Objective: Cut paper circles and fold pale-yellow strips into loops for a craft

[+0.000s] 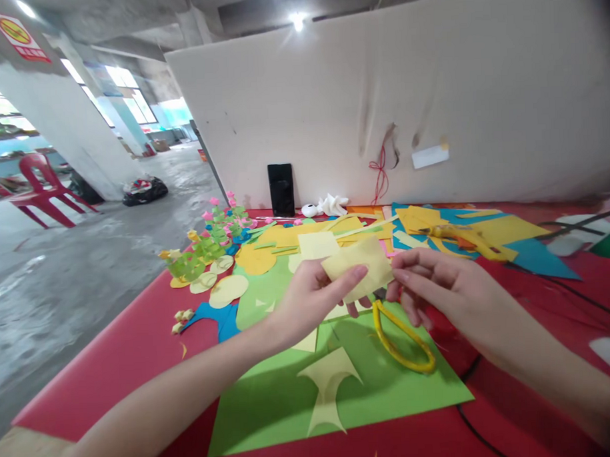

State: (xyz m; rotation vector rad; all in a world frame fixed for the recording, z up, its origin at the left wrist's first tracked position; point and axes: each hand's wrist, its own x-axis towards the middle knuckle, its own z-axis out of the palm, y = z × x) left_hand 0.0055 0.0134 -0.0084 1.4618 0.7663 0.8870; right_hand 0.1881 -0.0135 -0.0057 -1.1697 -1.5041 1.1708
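A pale yellow piece of paper (361, 270) is pinched in my left hand (320, 291), with the thumb on top. My right hand (437, 284) has its thumb and fingers pressed together at the paper's right edge. Just below the hands, scissors with yellow handles (404, 348) lie over a green sheet (391, 402); their blades are mostly hidden. A pale yellow offcut with curved edges (330, 387) rests on the green sheet nearer to me.
Cut paper circles (228, 291) and small paper flowers (200, 249) stand at the left. A yellow glue gun (473, 241) with a black cable lies at the right. A black phone (282, 190) leans on the white panel (331, 121) behind the red table (114, 368).
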